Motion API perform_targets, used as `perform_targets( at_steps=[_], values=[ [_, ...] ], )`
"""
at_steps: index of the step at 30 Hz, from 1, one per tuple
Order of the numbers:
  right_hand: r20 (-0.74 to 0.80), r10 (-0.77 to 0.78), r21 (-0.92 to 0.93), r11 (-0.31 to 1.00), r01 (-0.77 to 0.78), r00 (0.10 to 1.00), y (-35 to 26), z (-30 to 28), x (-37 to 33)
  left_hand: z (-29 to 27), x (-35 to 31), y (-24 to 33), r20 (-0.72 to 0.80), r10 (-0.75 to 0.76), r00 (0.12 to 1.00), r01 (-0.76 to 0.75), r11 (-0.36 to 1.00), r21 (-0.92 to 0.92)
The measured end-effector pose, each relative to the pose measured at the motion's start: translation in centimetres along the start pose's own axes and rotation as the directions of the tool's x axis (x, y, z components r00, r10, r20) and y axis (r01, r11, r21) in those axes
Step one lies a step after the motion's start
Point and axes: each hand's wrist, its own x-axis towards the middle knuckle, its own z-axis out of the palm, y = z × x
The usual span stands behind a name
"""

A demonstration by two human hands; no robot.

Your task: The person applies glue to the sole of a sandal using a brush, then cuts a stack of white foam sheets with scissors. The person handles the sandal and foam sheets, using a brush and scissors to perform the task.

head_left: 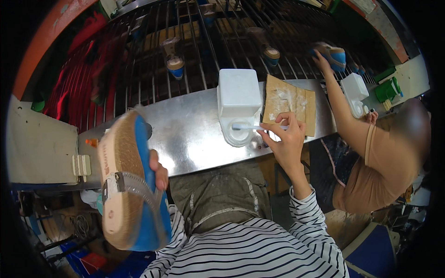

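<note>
At the left, my left hand (158,170) is closed round a sandal (116,194) fitted on a blue last. The sandal is tilted on end, with its tan sole side and a greyish strap showing; most of my fingers are hidden behind it. My right hand (288,139) pinches a white toothbrush (251,127). Its bristle end is in the round cup at the foot of a white plastic dispenser (239,92), which stands on the metal ledge (185,125). Just right of the dispenser lies a piece of brown cardboard (289,99) with whitish smears.
Beyond the ledge runs a rack of metal rods (197,51) carrying several sandals on blue lasts. On the right, a co-worker's hand (321,62) holds another sandal (331,56). Near that person are a second white dispenser (353,90) and a green container (387,90).
</note>
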Motion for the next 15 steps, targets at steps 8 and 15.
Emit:
perform_targets(
  at_steps=[8,15],
  values=[
    [-0.083,0.295,0.142,0.949,-0.282,0.952,-0.2,-0.1,-3.3,-1.2,-1.5,4.3,0.155,-0.022,0.988,0.005,0.994,0.106],
    [0.130,0.460,0.477,0.747,-0.462,0.878,-1.6,-1.4,0.2,-2.8,-2.2,-4.2,-0.317,0.291,0.903,-0.301,0.953,0.018]
  ],
)
